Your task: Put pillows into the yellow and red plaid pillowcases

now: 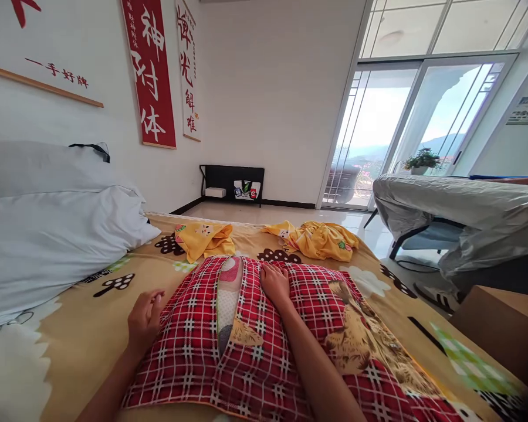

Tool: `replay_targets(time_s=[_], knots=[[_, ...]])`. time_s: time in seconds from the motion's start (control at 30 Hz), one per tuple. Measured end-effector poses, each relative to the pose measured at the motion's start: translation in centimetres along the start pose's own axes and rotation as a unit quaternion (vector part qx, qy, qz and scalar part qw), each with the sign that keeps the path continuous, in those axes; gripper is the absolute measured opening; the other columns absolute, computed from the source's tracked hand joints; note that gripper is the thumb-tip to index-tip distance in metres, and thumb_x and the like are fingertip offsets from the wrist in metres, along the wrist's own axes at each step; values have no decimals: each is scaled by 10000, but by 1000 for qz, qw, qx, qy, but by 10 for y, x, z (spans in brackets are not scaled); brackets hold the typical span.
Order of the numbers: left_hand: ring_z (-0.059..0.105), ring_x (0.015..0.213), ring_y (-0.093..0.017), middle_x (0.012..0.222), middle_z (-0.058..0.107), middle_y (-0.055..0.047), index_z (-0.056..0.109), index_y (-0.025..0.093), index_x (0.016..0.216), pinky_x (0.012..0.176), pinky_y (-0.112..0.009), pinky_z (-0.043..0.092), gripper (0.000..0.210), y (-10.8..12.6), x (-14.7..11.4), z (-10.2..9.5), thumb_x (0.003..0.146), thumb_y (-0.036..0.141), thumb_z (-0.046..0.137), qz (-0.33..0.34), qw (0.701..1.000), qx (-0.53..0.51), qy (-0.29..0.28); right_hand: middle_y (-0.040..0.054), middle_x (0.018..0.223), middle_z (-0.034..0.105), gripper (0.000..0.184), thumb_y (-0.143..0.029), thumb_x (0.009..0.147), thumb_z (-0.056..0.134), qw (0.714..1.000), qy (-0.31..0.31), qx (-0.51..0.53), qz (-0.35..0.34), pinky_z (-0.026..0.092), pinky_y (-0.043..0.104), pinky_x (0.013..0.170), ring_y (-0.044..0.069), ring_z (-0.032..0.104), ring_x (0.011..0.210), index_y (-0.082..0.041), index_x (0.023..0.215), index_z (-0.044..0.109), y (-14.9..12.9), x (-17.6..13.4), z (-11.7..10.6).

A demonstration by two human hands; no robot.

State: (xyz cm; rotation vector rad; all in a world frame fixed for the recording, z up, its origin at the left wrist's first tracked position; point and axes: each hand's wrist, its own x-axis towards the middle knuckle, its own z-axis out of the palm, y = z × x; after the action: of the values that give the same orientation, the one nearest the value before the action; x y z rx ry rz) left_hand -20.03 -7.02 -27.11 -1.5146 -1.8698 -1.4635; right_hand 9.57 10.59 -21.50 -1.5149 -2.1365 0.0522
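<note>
A red plaid pillow cover [193,351] with a furry animal print lies across the bed in front of me. Through the long gap in its upper side shows a pale, patterned pillow [229,293]. My left hand [145,316] is beside the cover's left edge, its fingers curled in. Whether any fabric is between them I cannot make out. My right hand [276,282] rests on the cover near its far edge, to the right of the gap. Its fingers are bent down against the plaid cloth, their tips hidden.
Two yellow cloth pieces, one on the left [206,239] and one on the right [321,239], lie beyond the cover. White bedding [61,234] is heaped at left. A cardboard box [504,319] and a plastic-draped table [457,196] stand at right.
</note>
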Motion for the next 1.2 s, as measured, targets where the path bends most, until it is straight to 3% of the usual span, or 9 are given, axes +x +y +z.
replay_targets(time_s=[0.07, 0.13, 0.2, 0.3, 0.4, 0.57, 0.63, 0.83, 1.2], knots=[[612, 789, -171, 811, 643, -42, 606, 197, 886, 747, -277, 500, 135, 35, -33, -18, 902, 243, 480, 96, 993, -44, 43, 66, 1332, 598, 381, -255, 976, 324, 1000, 6, 16, -15, 204, 407, 1100, 196, 474, 1283, -216, 1219, 615, -3, -5, -6], [610, 814, -163, 835, 642, -34, 606, 207, 910, 757, -264, 498, 99, 73, -62, -26, 880, 163, 523, 180, 980, -74, -34, 63, 1351, 583, 379, -246, 977, 327, 999, 5, 26, -33, 192, 407, 1110, 185, 462, 1296, -223, 1238, 601, -5, -11, -11], [610, 856, -170, 886, 649, -41, 610, 209, 987, 785, -269, 502, 134, 104, -80, -22, 869, 168, 561, 202, 975, -59, -71, 72, 1369, 566, 372, -242, 976, 337, 998, 9, 41, -46, 209, 412, 1107, 190, 468, 1290, -216, 1242, 596, -8, -17, -18], [603, 836, -184, 883, 644, -45, 611, 204, 983, 763, -288, 509, 144, 129, -90, -8, 848, 253, 628, 180, 983, -20, -40, 109, 1376, 546, 346, -253, 959, 391, 991, 50, 86, -85, 276, 409, 1075, 221, 472, 1277, -186, 1223, 604, -17, -32, -38], [603, 821, -183, 875, 637, -43, 621, 206, 958, 730, -282, 520, 140, 132, -96, 5, 837, 268, 651, 178, 983, -26, -37, 94, 1217, 637, 295, -276, 934, 470, 964, 8, 135, -230, 378, 339, 972, 208, 562, 1126, -204, 1172, 629, -33, -55, -61], [606, 825, -147, 884, 617, -41, 648, 201, 1020, 722, -227, 538, 162, 126, -111, 9, 879, 162, 577, 163, 983, -83, -17, 12, 893, 704, 169, -253, 866, 564, 887, -193, 61, -415, 401, 256, 694, 167, 635, 805, -236, 997, 669, -59, -87, -79], [596, 782, -132, 839, 605, -27, 660, 205, 1018, 685, -209, 531, 186, 126, -113, 8, 875, 123, 573, 167, 981, -98, -19, 9, 887, 712, 141, -242, 865, 558, 873, -225, 35, -431, 382, 247, 668, 163, 643, 804, -224, 953, 667, -62, -91, -80], [595, 735, -121, 800, 608, -16, 672, 208, 1019, 653, -200, 531, 188, 128, -111, 7, 871, 127, 590, 148, 982, -111, -19, 65, 863, 721, 218, -307, 905, 523, 879, -244, -37, -407, 388, 265, 648, 187, 652, 774, -171, 834, 679, -65, -96, -80], [628, 702, -131, 775, 638, -18, 684, 214, 925, 628, -208, 555, 115, 125, -113, 9, 866, 162, 600, 105, 986, -128, -23, 60, 820, 704, 129, -124, 814, 536, 861, -228, -61, -450, 386, 263, 570, 192, 663, 753, -155, 810, 661, -72, -105, -77]])
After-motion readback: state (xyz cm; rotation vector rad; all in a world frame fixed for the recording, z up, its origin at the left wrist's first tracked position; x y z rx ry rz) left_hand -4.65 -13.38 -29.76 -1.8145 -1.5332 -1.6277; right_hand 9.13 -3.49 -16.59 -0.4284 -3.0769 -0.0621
